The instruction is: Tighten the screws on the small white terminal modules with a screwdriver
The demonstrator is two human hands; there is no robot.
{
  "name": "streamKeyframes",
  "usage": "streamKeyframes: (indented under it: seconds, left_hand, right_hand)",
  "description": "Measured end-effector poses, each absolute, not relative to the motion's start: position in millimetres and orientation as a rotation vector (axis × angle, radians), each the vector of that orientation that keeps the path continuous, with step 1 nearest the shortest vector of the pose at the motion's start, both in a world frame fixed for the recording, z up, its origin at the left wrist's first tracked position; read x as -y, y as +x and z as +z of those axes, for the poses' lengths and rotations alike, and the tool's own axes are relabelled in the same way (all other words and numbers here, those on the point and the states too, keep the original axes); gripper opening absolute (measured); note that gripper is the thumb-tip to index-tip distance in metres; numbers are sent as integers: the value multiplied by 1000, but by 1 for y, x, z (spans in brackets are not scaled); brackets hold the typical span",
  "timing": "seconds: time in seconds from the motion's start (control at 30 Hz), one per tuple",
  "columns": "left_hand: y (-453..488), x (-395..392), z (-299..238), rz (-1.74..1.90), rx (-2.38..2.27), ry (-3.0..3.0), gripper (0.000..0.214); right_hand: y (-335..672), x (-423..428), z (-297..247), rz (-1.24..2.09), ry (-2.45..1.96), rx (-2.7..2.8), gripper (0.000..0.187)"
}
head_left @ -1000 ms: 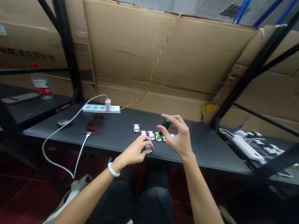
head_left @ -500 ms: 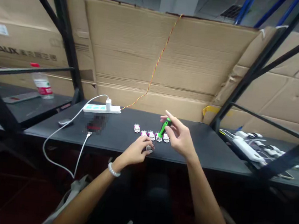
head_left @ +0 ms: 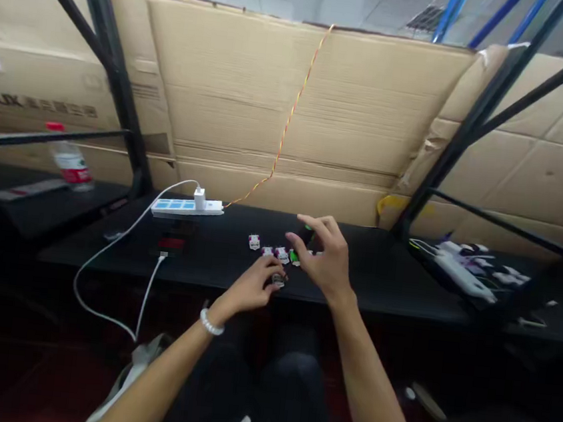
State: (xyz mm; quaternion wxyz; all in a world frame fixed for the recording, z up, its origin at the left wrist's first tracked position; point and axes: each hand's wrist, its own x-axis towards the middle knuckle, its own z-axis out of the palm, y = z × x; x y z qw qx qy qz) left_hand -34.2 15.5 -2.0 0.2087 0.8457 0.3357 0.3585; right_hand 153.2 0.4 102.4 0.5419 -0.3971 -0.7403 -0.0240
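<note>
Where the work stood: the left hand (head_left: pixel 252 287) pinned a small part (head_left: pixel 279 280) near the front edge of the tabletop (head_left: pixel 394 287), and the right hand (head_left: pixel 327 261) held a screwdriver (head_left: pixel 295 258) just above and behind it. I judged this to be the tool being lined up on the part; contact between the two could not be seen.
Part: it lay flat on the tabletop, just in front of a row of parts (head_left: pixel 267 250) and apart from them.
Left grip: narrow, with thumb and fingertips closed on the part's sides and the wrist low over the tabletop edge.
Right grip: closed around the screwdriver's handle, fingers curled and thumb set against them. The hand hid most of the tool; only a green band and a little dark handle showed, and the tip could not be made out.
What the next move called for: fine aim, as I judged it. The tip would need to meet a small spot on a small part, so the left grip would have to stop the part from sliding or turning.
Nearby: a power strip (head_left: pixel 186 206) lay well to the left at the back of the tabletop.
</note>
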Motion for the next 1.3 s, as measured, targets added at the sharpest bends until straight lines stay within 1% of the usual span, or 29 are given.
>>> streamKeyframes:
  seconds: [0.07, 0.17, 0.27, 0.33, 0.4, 0.53, 0.67, 0.7, 0.83, 0.9, 0.97, 1.0, 1.07, 1.2, 1.23, 1.3]
  left_hand:
    - [-34, -16, -2, 1004, -925, 2357, 22]
    - [-35, -17, -2, 1002, -938, 2362, 23]
    - [-36, -18, -2, 982, -952, 2373, 22]
    - [-36, -19, -3, 989, -947, 2384, 22]
    - [-37, -20, -4, 1003, -945, 2392, 23]
    - [-38, -21, -5, 998, -968, 2402, 24]
    - [-38, -21, -5, 1003, -969, 2399, 25]
    - [-38, -21, -4, 1003, -964, 2401, 25]
    - [-37, -21, -4, 991, -951, 2409, 23]
    - [-37, -21, -4, 993, -953, 2408, 23]
    - [-36, -22, -6, 1001, -955, 2403, 24]
    - [-36, -21, -6, 1008, -952, 2398, 24]
    - [-35, -20, -6, 1006, -944, 2388, 23]
    - [-33, -16, -3, 1017, -939, 2359, 22]
    - [-33, -15, -2, 1024, -946, 2354, 22]
    - [-33, -14, -1, 1007, -949, 2356, 23]
  right_hand:
    - [149, -1, 102, -117, -943, 1733, 39]
    - [143, -1, 102, -37, -891, 1776, 50]
    - [137, 0, 103, -1, -928, 1746, 44]
    - [132, 1, 104, -41, -1025, 1698, 35]
    - [127, 2, 104, -110, -1117, 1652, 31]
    - [122, 0, 102, -192, -1135, 1583, 42]
    - [124, 1, 99, -103, -1079, 1644, 54]
    - [125, 3, 100, -84, -1079, 1660, 52]
    - [131, 9, 102, -102, -1113, 1641, 31]
    - [135, 10, 103, -95, -1068, 1662, 36]
    - [139, 11, 103, -16, -928, 1733, 50]
    - [141, 11, 103, 56, -842, 1782, 53]
    - [145, 10, 102, 155, -759, 1825, 53]
    - [150, 8, 100, 46, -882, 1748, 37]
    - [150, 8, 100, 21, -912, 1733, 36]
    - [152, 8, 100, 25, -909, 1751, 45]
